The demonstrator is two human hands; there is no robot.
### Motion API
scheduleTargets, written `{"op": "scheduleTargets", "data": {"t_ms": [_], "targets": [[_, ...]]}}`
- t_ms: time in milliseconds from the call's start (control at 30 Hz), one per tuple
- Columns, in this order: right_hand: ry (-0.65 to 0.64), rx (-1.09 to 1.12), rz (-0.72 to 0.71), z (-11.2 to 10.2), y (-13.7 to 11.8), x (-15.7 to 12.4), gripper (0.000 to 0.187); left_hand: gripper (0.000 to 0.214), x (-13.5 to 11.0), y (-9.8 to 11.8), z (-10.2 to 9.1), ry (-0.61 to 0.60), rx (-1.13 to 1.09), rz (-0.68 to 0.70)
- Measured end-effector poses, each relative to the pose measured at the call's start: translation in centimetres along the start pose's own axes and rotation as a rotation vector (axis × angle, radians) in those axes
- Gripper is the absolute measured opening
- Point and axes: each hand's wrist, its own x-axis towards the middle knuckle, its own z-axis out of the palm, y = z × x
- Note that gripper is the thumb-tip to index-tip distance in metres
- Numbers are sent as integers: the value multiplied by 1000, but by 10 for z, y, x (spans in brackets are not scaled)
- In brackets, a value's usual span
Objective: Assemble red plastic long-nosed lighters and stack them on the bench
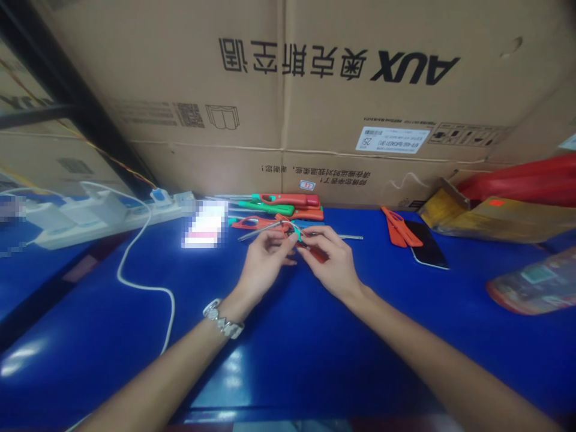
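In the middle of the blue table my left hand (263, 261) and my right hand (333, 258) meet, both with bent fingers. Between them is a partly hidden long-nosed lighter, its teal part (297, 233) showing at the fingertips. Thin wires curve above the fingers. A slim metal tube (353, 237) sticks out past my right hand; I cannot tell whether it belongs to the held piece. Just behind lies a pile of long-nosed lighters, with a red one (292, 199), a green one (265, 208) and an orange one (254, 223).
Two orange casing pieces (400, 229) overlap a dark phone (427, 249) on the right. Beyond are an open box (477, 213) with red contents and a clear jar (535, 282). A white power strip (112, 222) and cable (144, 287) lie left. A large carton (270, 129) stands behind.
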Motion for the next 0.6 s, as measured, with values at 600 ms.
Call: {"op": "scheduleTargets", "data": {"t_ms": [600], "targets": [[30, 20, -90, 8, -2, -3, 12, 37, 5, 2, -8, -70, -91, -33]]}}
